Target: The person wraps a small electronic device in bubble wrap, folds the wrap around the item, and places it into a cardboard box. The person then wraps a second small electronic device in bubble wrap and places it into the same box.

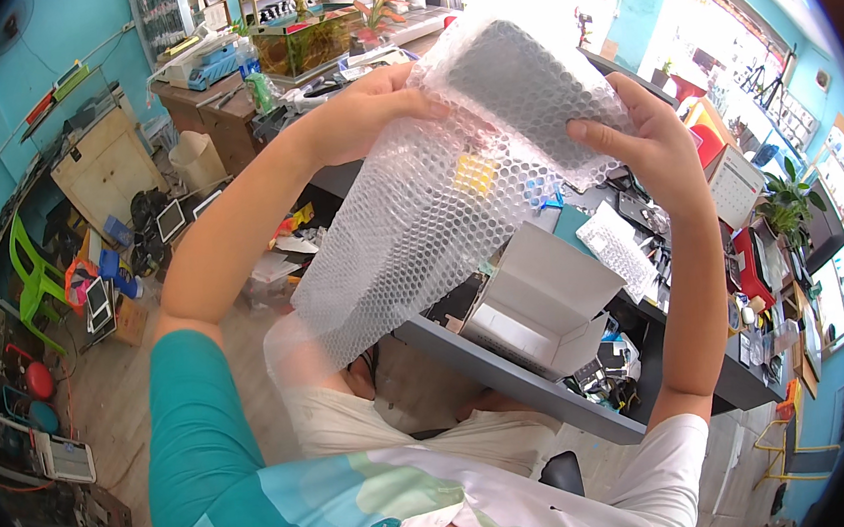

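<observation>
Raised in front of me is a dark, flat, rectangular object wrapped in clear bubble wrap; its exact kind cannot be made out through the bubbles. The loose end of the wrap hangs down to the lower left, over my leg. My left hand pinches the wrap at the object's left end. On the right end, my right hand grips the wrapped object, thumb on the near face and fingers behind. Below them an open cardboard box with a pale inside rests at the desk's front edge.
A grey desk stretches before me, cluttered with small parts and another piece of bubble wrap. Behind it stands a fish tank on a wooden counter. On the left floor are a green plastic chair and several devices.
</observation>
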`<state>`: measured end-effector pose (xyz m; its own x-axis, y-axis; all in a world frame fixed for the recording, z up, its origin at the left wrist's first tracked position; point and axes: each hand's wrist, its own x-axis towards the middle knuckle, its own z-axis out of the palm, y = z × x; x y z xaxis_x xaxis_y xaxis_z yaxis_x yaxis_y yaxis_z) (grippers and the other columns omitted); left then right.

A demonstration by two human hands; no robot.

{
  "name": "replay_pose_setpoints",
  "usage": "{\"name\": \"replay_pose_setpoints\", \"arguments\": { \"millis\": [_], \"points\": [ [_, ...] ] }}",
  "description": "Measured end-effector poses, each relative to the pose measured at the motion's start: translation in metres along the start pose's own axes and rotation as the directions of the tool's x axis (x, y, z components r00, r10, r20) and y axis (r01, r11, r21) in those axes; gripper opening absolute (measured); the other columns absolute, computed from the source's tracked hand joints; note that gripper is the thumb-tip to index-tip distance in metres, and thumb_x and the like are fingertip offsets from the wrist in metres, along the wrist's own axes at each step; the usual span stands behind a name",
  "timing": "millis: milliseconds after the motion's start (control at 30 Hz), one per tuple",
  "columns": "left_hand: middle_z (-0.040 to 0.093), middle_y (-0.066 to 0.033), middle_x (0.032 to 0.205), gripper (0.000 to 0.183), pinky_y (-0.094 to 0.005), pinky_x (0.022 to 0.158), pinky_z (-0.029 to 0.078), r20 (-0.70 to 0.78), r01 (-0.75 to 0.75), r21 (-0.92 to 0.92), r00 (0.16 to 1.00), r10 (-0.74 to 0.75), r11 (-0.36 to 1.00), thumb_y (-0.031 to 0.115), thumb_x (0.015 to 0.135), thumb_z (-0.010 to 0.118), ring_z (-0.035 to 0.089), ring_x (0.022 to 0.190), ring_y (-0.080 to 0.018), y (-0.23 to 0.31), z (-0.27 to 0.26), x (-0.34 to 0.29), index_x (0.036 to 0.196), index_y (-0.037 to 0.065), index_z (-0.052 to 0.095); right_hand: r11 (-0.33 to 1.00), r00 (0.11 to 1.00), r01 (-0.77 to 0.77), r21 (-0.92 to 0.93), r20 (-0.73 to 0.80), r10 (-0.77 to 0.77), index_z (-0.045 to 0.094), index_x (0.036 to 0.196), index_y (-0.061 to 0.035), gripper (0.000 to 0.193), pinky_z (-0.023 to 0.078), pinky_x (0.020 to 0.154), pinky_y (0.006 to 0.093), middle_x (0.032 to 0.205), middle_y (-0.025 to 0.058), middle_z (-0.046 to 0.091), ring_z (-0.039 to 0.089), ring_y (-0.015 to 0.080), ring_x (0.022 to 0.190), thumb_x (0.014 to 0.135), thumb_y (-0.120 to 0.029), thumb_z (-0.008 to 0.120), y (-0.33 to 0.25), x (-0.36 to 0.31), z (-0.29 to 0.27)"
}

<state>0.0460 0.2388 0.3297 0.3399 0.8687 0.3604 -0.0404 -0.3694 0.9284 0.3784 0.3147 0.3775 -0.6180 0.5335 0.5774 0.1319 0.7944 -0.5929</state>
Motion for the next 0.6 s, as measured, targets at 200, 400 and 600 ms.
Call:
{"name": "replay_pose_setpoints", "arguments": {
  "millis": [200, 400, 600],
  "points": [
    [0.077, -0.0166, 0.118, 0.042, -0.0385, 0.098, 0.059, -0.115, -0.097, 0.398, 0.981, 0.155, 0.912, 0.016, 0.097, 0.080, 0.075, 0.107, -0.0214, 0.004, 0.019, 0.000, 0.132, -0.003, 0.066, 0.989, 0.993, -0.121, 0.085, 0.007, 0.121, 0.069, 0.131, 0.0027, 0.051, 0.054, 0.092, 0.0300, 0.112, 0.0081, 0.077, 0.070, 0.0146, 0.099, 0.089, -0.021, 0.086, -0.002, -0.005, 0.002],
    [0.069, -0.0167, 0.131, 0.068, -0.0352, 0.096, 0.058, -0.210, -0.116, 0.500, 0.945, 0.251, 0.858, 0.028, 0.086, 0.092, 0.069, 0.117, -0.0204, -0.008, 0.026, 0.001, 0.138, -0.002, 0.060, 0.907, 0.974, -0.228, 0.355, 0.079, 0.214, 0.063, 0.140, 0.0067, 0.059, 0.055, 0.098, 0.0330, 0.122, 0.0142, 0.075, 0.072, 0.0185, 0.107, 0.090, -0.014, 0.083, 0.005, -0.006, 0.004],
    [0.044, -0.0189, 0.146, 0.083, -0.0442, 0.106, 0.051, -0.088, -0.243, 0.919, 0.643, 0.761, 0.312, 0.045, 0.076, 0.097, 0.051, 0.139, -0.0336, -0.033, 0.046, -0.023, 0.132, 0.005, 0.050, 0.729, 0.951, -0.310, 0.610, 0.189, 0.246, 0.057, 0.144, 0.0091, 0.057, 0.055, 0.103, 0.0363, 0.128, 0.0178, 0.073, 0.073, 0.0225, 0.112, 0.094, -0.009, 0.076, 0.025, -0.006, -0.005]
  ]
}}
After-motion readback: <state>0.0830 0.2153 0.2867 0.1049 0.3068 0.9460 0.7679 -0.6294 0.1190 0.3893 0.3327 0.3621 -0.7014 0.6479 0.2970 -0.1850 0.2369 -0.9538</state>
